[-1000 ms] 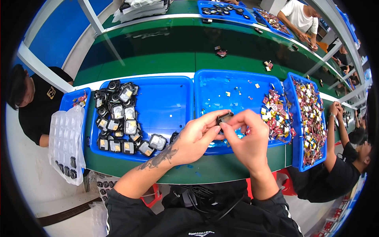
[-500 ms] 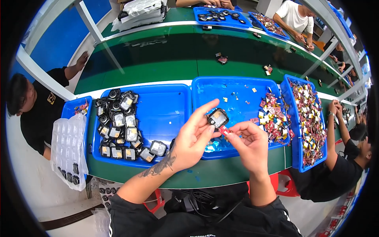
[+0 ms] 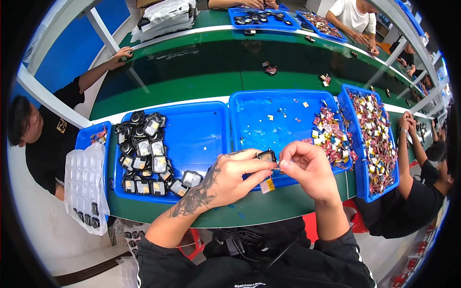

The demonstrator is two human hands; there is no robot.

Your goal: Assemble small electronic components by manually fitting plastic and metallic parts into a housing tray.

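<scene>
Hands meet over the near edge of a green workbench (image 3: 192,72), where the left hand (image 3: 230,180) pinches a small black module (image 3: 266,155) between thumb and fingertips while the right hand (image 3: 307,168) closes its thumb and forefinger on something fine at the module's right side, too small to make out. A small yellowish tab (image 3: 267,186) hangs just below the module, seemingly tied to it by thin leads. The piece looks light and rigid in its casing, though the dangling tab and leads appear delicate; a grip on the casing's edges, as the left hand has it, seems safest, with no pull on the leads. Behind the hands lie a blue tray (image 3: 201,129) with rows of similar black modules (image 3: 144,158) at its left, and further right a tray (image 3: 288,103) of small red-and-yellow parts (image 3: 331,137).
</scene>
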